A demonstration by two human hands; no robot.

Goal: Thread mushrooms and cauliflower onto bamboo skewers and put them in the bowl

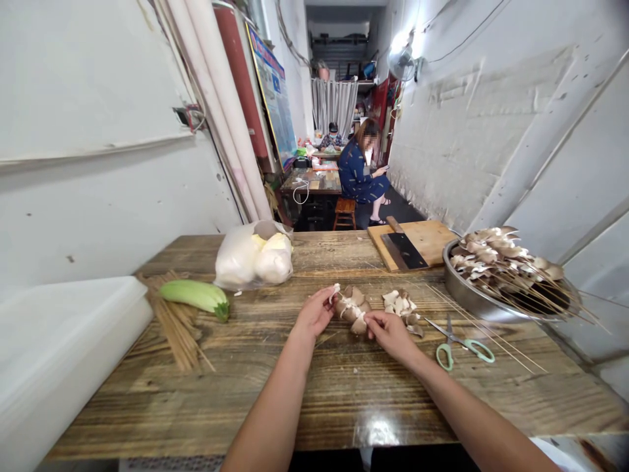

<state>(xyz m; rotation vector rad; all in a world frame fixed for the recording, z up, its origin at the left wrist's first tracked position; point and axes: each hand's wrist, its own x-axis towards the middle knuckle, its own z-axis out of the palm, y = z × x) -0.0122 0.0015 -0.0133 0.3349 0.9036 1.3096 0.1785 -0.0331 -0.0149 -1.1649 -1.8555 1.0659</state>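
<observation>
My left hand [316,312] is in the middle of the wooden table, thumb and fingers closed on a small whitish mushroom piece [335,290]. Just right of it lies a cluster of brown-capped oyster mushrooms [352,307] with pale stems. My right hand [390,334] pinches the near right edge of that cluster between thumb and fingertips. Behind the right hand is a small heap of torn mushroom pieces [399,305]. Scissors with pale green handles [457,344] lie spread apart further right. Long thin skewers [484,321] stretch across the table beside them.
A steel basin [462,292] of skewered mushrooms stands at the right. A cleaver [403,250] rests on a cutting board [435,237]. Leftward are a plastic bag [236,259], a green squash [194,296], a bundle of skewers [177,334] and white plastic [98,328]. Two people sit beyond.
</observation>
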